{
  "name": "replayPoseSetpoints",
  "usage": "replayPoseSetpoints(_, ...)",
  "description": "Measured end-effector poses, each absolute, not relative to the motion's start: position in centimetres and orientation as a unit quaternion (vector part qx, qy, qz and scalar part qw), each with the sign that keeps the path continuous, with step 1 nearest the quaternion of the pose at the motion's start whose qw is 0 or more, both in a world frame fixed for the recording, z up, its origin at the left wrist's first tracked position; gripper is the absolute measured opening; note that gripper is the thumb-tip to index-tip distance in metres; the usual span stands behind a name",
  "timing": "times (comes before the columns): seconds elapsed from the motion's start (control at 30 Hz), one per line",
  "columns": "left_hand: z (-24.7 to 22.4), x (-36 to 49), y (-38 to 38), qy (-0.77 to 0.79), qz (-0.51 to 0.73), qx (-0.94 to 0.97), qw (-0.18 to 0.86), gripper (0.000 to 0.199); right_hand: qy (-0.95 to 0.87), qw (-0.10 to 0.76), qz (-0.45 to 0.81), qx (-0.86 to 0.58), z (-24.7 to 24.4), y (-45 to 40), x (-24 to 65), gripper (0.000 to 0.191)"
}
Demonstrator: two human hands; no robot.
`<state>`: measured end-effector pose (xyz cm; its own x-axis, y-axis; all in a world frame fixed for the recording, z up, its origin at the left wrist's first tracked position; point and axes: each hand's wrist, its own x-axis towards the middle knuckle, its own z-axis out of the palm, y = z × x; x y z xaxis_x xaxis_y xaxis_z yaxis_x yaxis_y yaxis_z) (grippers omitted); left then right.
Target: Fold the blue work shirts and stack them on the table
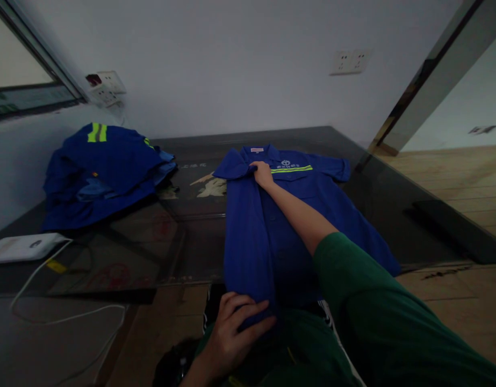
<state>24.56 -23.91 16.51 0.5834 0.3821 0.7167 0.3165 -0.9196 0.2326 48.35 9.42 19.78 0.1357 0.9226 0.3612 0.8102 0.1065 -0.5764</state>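
We see piled clothing (106, 166) left of the blue shirt (250, 231) on the bench (387, 207); our left hand (231, 328) curls over the shirt's overhanging near end, its grip we cannot tell; our right hand (263, 174), arm (302, 215) stretched across, pinches the shirt near its collar (274, 153); bench room lies right of it.

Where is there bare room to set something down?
Bare tabletop shows between the shirt and black slab, and up front between shirt and clothes pile. The pile and white box crowd the left; the shirt, with right hand and left hand on it, fills the middle.
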Motion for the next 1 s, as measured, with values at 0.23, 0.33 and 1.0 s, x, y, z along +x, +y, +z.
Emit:
replayPoseSetpoints(0.23,16.2,24.5,-24.0,0.204,0.406,0.890,0.044,0.029,-0.654,0.345,0.073,-0.670,19.4,9.1,48.4,0.049)
replayPoseSetpoints(0.33,16.1,24.4,-24.1,0.197,0.409,0.890,0.046,0.030,-0.649,0.349,0.073,-0.672,19.4,8.9,48.3,0.050)
replayPoseSetpoints(1.0,20.3,24.7,-19.5,0.259,0.301,0.916,0.055,0.030,-0.709,0.196,-0.036,-0.676,21.5,5.8,47.7,0.070)
